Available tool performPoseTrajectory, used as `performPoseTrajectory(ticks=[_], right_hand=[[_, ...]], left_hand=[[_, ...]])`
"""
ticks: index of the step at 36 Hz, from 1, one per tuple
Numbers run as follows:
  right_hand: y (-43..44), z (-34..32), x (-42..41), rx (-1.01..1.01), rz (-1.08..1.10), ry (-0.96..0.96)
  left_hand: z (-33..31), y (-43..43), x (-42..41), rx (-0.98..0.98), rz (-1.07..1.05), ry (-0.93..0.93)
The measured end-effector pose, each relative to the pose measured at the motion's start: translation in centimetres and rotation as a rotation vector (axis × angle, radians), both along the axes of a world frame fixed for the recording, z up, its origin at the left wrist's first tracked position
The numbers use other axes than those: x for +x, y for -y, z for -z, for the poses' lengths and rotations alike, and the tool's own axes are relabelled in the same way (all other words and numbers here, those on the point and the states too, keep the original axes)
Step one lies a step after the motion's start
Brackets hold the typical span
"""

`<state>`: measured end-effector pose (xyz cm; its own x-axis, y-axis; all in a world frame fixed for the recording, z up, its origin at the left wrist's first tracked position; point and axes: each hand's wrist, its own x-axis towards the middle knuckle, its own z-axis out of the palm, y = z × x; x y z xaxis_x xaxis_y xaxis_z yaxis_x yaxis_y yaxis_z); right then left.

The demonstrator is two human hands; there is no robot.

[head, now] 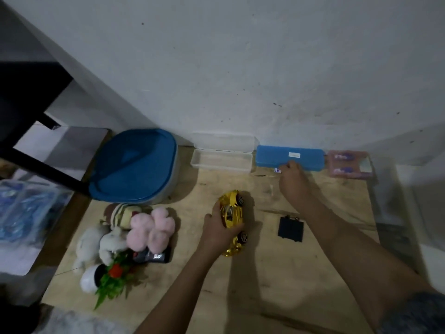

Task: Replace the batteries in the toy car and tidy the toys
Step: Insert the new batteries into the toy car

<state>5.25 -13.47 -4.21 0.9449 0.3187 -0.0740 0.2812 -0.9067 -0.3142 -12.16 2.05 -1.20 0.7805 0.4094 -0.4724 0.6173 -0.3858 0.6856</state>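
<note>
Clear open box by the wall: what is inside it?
The clear open box looks empty, its lid up against the wall. The closed blue case beside it hides its own contents.

Glossy gold toy car (232,218), matt wooden tabletop (265,273), fluffy plush toys (149,227).

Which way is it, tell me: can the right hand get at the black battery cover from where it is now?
Probably yes. The right hand is up by the blue case, and the black battery cover lies uncovered on the table beside that forearm, with nothing between them.
</note>
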Motion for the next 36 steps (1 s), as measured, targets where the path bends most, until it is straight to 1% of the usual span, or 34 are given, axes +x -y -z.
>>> performPoseTrajectory(ticks=[3,8,10,14,16,18,19,21,23,28,31,33,36], right_hand=[[-0.6,-0.1,0.0,-0.035,0.032,-0.004],[-1.1,0.2,-0.7,-0.165,0.010,-0.021],[-1.1,0.1,-1.0,-0.261,-0.047,0.019],[-1.4,0.1,-2.0,-0.374,-0.186,0.129],[-1.6,-0.2,-2.3,-0.339,-0.207,0.147],[-1.5,-0.7,-2.4,-0.228,-0.196,0.131],[-1.5,-1.0,-2.4,-0.136,-0.170,0.106],[-1.0,-2.3,-2.3,0.121,-0.069,0.031],[-0.6,-3.8,-2.3,0.338,-0.005,-0.018],[0.2,-8.2,-2.6,0.614,0.001,-0.056],[0.9,-11.2,-2.9,0.764,0.037,-0.087],[1.5,-13.1,-3.2,0.864,0.064,-0.116],[2.2,-15.8,-3.4,0.977,0.106,-0.127]], left_hand=[[-0.8,-1.2,0.1,-0.186,-0.175,0.089],[-1.3,-2.8,0.0,-0.708,-0.348,0.147],[-1.3,-3.1,-0.2,-0.883,-0.404,0.159],[-1.2,-3.6,-0.1,-1.131,-0.440,0.215],[-1.1,-3.9,0.1,-1.220,-0.475,0.230],[-1.1,-4.1,0.5,-1.248,-0.487,0.213],[-1.2,-4.1,0.6,-1.235,-0.475,0.199],[-1.9,-3.7,0.9,-1.192,-0.434,0.189],[-2.8,-3.2,1.4,-1.164,-0.407,0.226],[-5.7,-1.7,3.6,-1.133,-0.330,0.287],[-7.3,-0.8,5.1,-1.054,-0.199,0.346],[-8.8,0.0,5.8,-1.011,-0.155,0.377],[-10.9,1.3,6.9,-0.958,-0.036,0.418]])
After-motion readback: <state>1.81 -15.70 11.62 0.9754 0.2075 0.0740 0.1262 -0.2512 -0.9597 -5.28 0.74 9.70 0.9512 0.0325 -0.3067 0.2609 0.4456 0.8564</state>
